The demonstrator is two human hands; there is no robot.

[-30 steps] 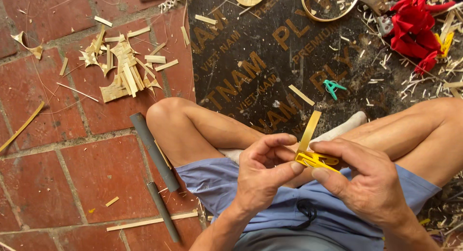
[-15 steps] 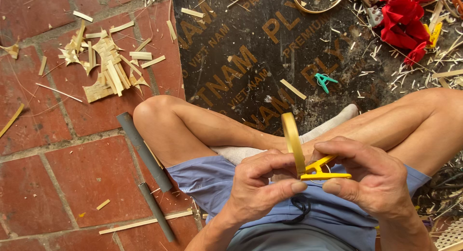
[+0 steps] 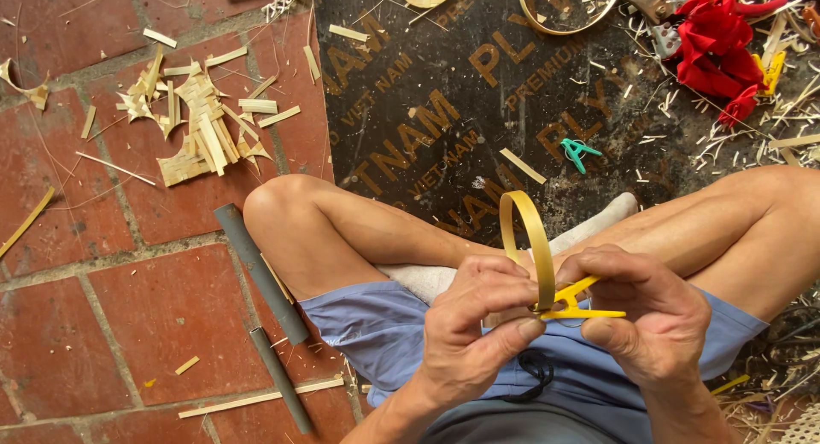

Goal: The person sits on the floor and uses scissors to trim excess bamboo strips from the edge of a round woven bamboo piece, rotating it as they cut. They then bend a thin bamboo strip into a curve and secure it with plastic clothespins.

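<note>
- Now that the strip has curled from nearly straight into a loop, your left hand [image 3: 474, 324] pinches the bamboo strip [image 3: 534, 239] at its base.
- Your right hand [image 3: 653, 320] grips the yellow clip [image 3: 574, 306] there, above your lap.
- The overlap looks ready for clamping.

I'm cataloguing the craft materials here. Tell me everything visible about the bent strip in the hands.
The bamboo strip is thin, flat and pale yellow, curved into a narrow upright loop above the lap. A yellow clip grips its lower end, where the left hand and right hand pinch it.
</note>
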